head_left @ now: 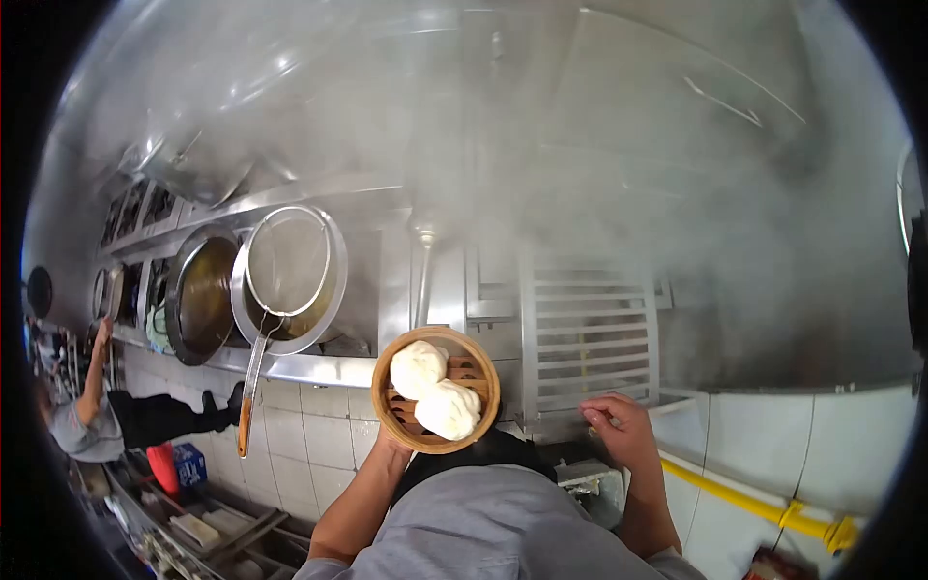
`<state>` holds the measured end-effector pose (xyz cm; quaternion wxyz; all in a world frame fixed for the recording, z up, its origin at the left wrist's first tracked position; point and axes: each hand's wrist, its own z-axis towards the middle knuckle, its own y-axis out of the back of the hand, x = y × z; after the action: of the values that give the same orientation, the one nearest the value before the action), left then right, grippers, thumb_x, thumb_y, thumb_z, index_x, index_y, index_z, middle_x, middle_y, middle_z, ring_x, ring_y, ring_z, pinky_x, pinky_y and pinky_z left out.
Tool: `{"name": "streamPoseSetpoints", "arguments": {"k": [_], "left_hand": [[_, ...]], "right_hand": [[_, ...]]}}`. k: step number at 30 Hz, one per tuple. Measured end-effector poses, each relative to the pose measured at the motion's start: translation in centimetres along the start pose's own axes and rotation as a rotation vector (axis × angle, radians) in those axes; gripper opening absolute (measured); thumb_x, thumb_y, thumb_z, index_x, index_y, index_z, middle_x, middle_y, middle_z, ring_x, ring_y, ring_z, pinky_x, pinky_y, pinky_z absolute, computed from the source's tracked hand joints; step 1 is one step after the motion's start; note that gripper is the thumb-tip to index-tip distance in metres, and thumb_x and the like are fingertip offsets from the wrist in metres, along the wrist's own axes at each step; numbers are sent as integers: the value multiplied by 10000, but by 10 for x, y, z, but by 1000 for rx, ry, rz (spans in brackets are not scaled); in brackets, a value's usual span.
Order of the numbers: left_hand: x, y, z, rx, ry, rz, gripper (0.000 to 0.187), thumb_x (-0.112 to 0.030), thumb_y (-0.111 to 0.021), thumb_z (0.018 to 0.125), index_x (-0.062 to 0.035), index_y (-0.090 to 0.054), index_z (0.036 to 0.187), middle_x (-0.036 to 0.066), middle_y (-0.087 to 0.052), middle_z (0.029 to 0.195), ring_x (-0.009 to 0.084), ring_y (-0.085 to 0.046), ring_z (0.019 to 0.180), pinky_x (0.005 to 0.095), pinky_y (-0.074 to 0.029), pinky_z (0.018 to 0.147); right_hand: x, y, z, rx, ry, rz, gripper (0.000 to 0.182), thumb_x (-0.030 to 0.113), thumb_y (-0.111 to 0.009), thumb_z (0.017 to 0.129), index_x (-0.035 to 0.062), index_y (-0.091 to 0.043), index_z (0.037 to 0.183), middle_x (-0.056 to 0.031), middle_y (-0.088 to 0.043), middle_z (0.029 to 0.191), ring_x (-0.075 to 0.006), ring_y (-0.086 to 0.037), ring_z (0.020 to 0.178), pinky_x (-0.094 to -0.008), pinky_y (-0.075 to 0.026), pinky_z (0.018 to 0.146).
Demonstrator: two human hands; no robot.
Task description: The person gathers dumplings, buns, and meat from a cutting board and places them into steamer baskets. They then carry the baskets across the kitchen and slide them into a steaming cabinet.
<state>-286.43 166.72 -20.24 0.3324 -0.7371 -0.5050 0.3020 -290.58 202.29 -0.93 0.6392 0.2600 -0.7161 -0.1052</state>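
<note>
My left hand (391, 447) grips a round bamboo steamer basket (490, 387) from below and its left side; most of its fingers are hidden beneath. Inside the basket, on the slatted base, two white steamed buns (448, 410) lie side by side and touch. My right hand (621, 427) hangs free with loosely bent fingers, and nothing shows in it. It is just in front of a metal rack with parallel slats (592, 338).
To the left, a round mesh strainer (289, 259) with a wooden handle rests over a pot, beside a wok of liquid (205, 290). Another person (92, 420) stands far left. Steam blurs the upper view. A yellow pipe (735, 495) runs at lower right.
</note>
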Motion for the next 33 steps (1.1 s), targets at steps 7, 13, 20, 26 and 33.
{"name": "streamPoseSetpoints", "arguments": {"k": [7,13,20,26,33], "left_hand": [[6,12,24,14,27,22,620,-562,-425,982,-98,-503,1385,152,-564,1364,324,-566,1223,502,-475,1040],[0,14,30,37,77,65,668,-608,-405,975,-104,-481,1409,155,-541,1389,332,-537,1259,509,-447,1066],[-16,23,48,147,163,201,725,-661,-382,968,-112,-454,1436,159,-515,1418,341,-502,1301,517,-416,1097],[-24,-56,14,166,175,196,783,-710,-375,941,-106,-460,1432,171,-515,1408,350,-485,1316,533,-408,1098],[-8,-70,31,203,195,98,576,-554,-462,974,-118,-545,1340,149,-607,1306,328,-615,1166,515,-501,1012]], "right_hand": [[9,-8,43,119,-8,-13,140,89,-692,884,46,-734,1011,-93,-711,941,-187,-676,823,-289,-539,718],[64,-24,67,179,97,-2,290,94,-663,914,48,-654,1200,-115,-660,1151,-202,-678,921,-299,-551,785],[123,-75,89,168,104,-207,375,149,-627,925,-3,-583,1265,-129,-612,1166,-229,-658,898,-308,-518,777],[147,-73,88,85,-7,-192,312,65,-654,881,16,-618,1186,-90,-618,1079,-169,-613,714,-295,-509,656],[74,-4,82,-207,-234,165,300,101,-633,910,6,-611,1194,-149,-661,1099,-180,-694,767,-298,-561,622]]}}
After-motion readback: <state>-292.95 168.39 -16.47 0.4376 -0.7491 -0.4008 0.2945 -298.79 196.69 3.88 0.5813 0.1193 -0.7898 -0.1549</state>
